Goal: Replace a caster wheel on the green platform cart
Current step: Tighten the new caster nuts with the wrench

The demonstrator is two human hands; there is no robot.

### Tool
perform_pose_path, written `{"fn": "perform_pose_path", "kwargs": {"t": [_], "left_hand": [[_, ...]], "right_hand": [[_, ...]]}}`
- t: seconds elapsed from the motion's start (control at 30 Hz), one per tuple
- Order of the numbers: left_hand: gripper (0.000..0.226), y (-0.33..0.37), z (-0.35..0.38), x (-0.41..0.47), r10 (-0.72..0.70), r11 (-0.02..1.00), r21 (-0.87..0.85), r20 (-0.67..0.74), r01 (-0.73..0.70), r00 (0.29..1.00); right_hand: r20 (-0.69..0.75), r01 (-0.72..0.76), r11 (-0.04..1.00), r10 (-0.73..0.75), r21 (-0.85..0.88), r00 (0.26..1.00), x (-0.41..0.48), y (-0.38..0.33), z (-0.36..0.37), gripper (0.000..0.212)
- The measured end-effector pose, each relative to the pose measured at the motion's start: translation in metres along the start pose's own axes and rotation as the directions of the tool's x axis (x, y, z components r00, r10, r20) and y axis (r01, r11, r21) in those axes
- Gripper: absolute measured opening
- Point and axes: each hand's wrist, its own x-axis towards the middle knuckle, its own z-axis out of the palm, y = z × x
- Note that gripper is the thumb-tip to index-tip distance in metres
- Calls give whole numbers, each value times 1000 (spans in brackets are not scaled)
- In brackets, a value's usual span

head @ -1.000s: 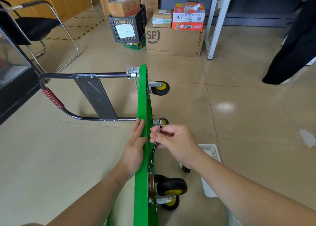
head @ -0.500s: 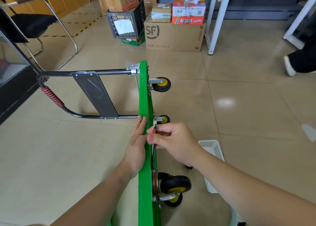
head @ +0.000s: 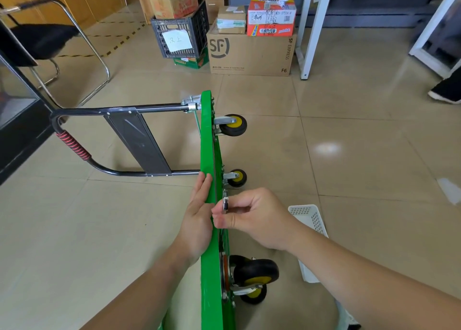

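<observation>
I have the green cart (head: 207,142) stood up on its long edge on the floor (head: 349,155). That turns all four wheels out to my right, so I can reach the mounting plates without crawling under it. Its handle (head: 74,142) lies folded out flat on the left, which I judge helps prop the deck.

My left hand (head: 197,220) lies flat against the top face of the deck. Its fingers (head: 202,188) are straight and pressing rather than gripping, to steady the deck against the push of the tool on the other side.

My right hand (head: 252,217) pinches the upper end of a slim metal wrench (head: 225,202) between thumb and curled fingers, close against the underside. The rest of the tool is hidden behind my hand, so I cannot tell which bolt it sits on. It seems to run down towards the near caster (head: 255,271), so I take that one to be the job.

A white basket (head: 309,217) sits on the floor just beside my right arm, probably for loose bolts.
</observation>
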Motion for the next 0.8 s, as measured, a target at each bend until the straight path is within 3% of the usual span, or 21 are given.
{"fn": "perform_pose_path", "kwargs": {"t": [0.2, 0.33, 0.5, 0.63, 0.8], "left_hand": [[62, 3, 1, -2, -3, 1000, 20, 26, 2, 1000], [43, -3, -1, -4, 30, 999, 35, 35, -31, 999], [60, -5, 0, -1, -28, 1000, -7, 22, 28, 999], [58, -5, 1, 3, -55, 996, -69, 12, 55, 998], [59, -6, -2, 5, -80, 995, -64, -4, 80, 997]], "right_hand": [[-4, 21, 1000, -21, 14, 1000, -7, 4, 4, 28], [49, 90, 987, -84, -131, 995, -18, 2, 6, 22], [-16, 121, 986, -124, -115, 992, -18, 9, 11, 21], [-69, 76, 997, -78, -29, 995, -2, 9, 2, 24], [-171, -74, 992, 91, 106, 981, 25, 22, -7, 16]]}}
